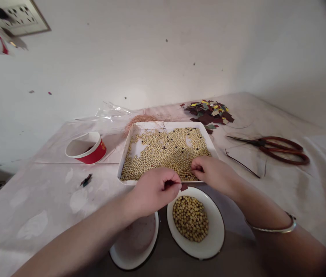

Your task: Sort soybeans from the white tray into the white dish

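A shallow white tray (pixel 168 125) holds many small round pale-yellow beans (pixel 151 157), with some dark ones among them. Over its front edge is my left hand (pixel 157 190), pinching a small dark red scrap (pixel 184 187) that sticks out past the fingertips. Inside the tray's front right corner, my right hand (pixel 209 171) has its fingers drawn together at the beans; whatever they hold is hidden. Just below my hands, a white dark-rimmed bowl (pixel 216 238) contains larger yellow-brown beans (pixel 191 218). Another white bowl (pixel 134 248) is partly covered by my left forearm.
A red and white paper cup (pixel 92 155) stands left of the tray. Scissors with reddish-brown handles (pixel 281 148) lie at the right. Behind the tray are a heap of coloured scraps (pixel 209 111), thin copper-coloured strands (pixel 141 120) and clear plastic (pixel 112 110). The wall rises behind.
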Action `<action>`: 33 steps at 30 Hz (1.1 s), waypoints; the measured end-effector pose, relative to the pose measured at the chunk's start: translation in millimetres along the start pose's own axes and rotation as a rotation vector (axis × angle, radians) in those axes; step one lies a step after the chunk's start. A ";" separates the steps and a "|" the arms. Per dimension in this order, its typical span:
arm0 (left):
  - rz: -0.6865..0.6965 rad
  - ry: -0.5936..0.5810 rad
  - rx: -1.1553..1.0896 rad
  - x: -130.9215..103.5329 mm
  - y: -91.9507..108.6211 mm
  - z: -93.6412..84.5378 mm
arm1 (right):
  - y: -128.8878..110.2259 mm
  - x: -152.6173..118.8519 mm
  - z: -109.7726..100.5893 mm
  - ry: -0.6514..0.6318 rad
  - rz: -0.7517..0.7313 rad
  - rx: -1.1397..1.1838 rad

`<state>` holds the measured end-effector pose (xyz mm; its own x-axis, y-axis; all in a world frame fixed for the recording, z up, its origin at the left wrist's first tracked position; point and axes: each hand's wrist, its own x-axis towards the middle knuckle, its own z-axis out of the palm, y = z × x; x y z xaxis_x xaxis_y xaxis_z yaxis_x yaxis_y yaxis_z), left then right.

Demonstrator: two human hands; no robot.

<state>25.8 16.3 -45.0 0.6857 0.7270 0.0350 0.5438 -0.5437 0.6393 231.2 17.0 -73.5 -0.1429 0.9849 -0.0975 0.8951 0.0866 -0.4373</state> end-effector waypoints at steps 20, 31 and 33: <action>0.001 -0.003 -0.009 0.4 1.0 -0.5 | -1.9 -2.8 -0.1 0.023 -0.011 -0.012; -0.004 -0.002 -0.003 0.7 0.4 -0.6 | 2.3 -1.5 2.1 0.004 -0.047 0.018; -0.004 0.003 -0.007 0.5 0.4 -0.5 | 1.6 -1.5 1.7 -0.001 -0.040 0.006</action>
<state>26.1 16.7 -44.3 0.6820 0.7305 0.0351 0.5432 -0.5380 0.6445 232.1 15.4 -75.5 -0.1790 0.9805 -0.0807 0.8862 0.1250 -0.4460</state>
